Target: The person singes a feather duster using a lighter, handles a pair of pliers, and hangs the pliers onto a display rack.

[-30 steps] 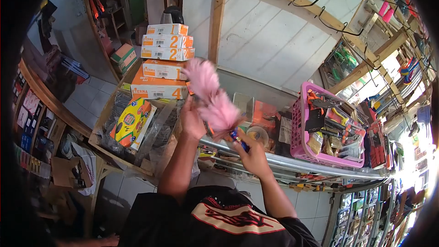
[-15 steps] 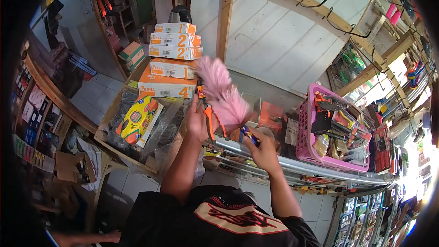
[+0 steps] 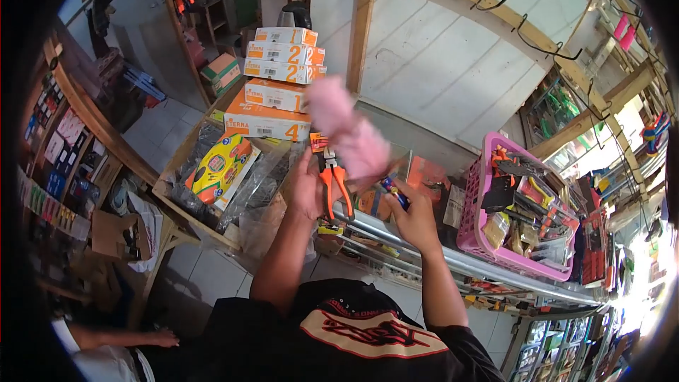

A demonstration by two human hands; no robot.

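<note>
My left hand (image 3: 305, 189) grips a pair of pliers (image 3: 335, 187) with orange handles pointing down. A small orange card sits at the top of the pliers, by the jaws. The blue handle (image 3: 395, 192) of a pink feather duster (image 3: 350, 134) is wrapped in my right hand (image 3: 414, 218). The duster's fluffy head is blurred by motion and leans up and left, just above and beside the pliers. Both hands are over the front edge of the glass counter (image 3: 438, 237).
Orange and white boxes (image 3: 265, 126) are stacked behind my left hand. A yellow box (image 3: 221, 171) lies on plastic in a wooden tray. At right stands a pink basket (image 3: 474, 226) full of tools. Another person's limb (image 3: 131, 338) shows at lower left. Wall hooks (image 3: 537, 46) hang above.
The pliers have turned to face the camera, handles more spread in view. The duster head has swung and is now blurred. The view has shifted slightly, and more of the other person shows at lower left.
</note>
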